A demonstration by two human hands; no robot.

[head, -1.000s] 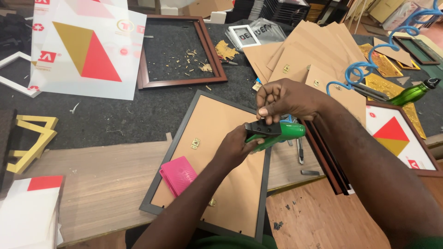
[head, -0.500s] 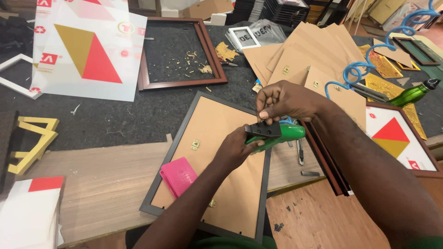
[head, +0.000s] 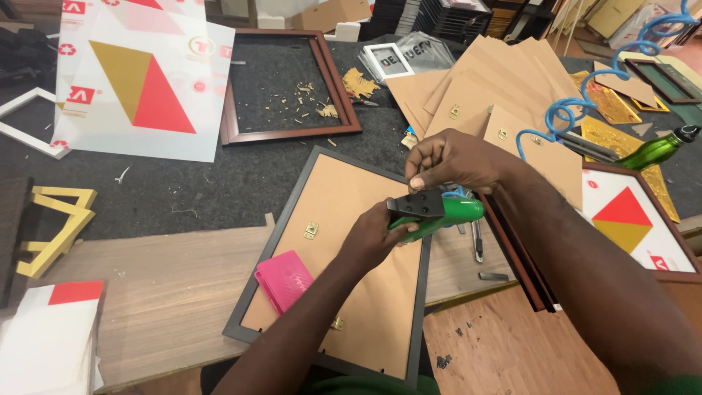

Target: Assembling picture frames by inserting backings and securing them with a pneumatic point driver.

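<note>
- Left hand (head: pixel 376 238) clenched around green pneumatic staple gun (head: pixel 435 211), held above dark frame's right edge.
- Right hand (head: pixel 453 157) pinches the gun's black top plate from above.
- Gun: glossy green body, black metal head.
- Dark picture frame (head: pixel 417 307) lies face-down, brown backing board (head: pixel 344 241) showing.
- Pink block (head: pixel 284 280) rests on frame's left edge.

two hands (head: pixel 380 238), one green stapler (head: pixel 439 211), three dark frames (head: pixel 278 241), one pink box (head: pixel 284 280)

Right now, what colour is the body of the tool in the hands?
Bright green body with a black metal head, clearest in the head view.
</note>
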